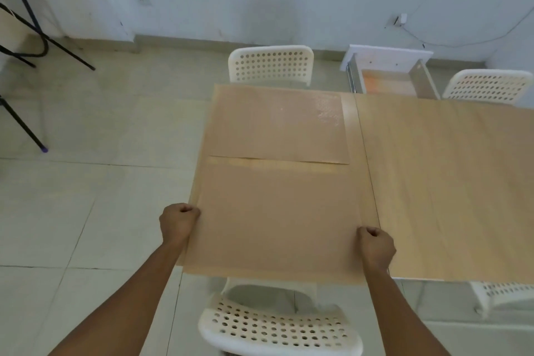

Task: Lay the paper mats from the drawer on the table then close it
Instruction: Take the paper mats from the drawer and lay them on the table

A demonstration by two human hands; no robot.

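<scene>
A tan paper mat (277, 220) lies on the near left part of the light wooden table (439, 182). My left hand (177, 222) grips its left edge and my right hand (375, 246) grips its right edge, both fists closed on the paper. A second paper mat (277, 121) lies flat just beyond it, on the far left part of the table. The white drawer (390, 72) stands pulled open at the table's far side, with an orange-tan sheet visible inside.
White perforated chairs stand around the table: one near me (277, 329), one at the far side (270, 65), one far right (488, 85), one near right (502, 295). A black-legged stand (31, 37) is at the far left on the tiled floor.
</scene>
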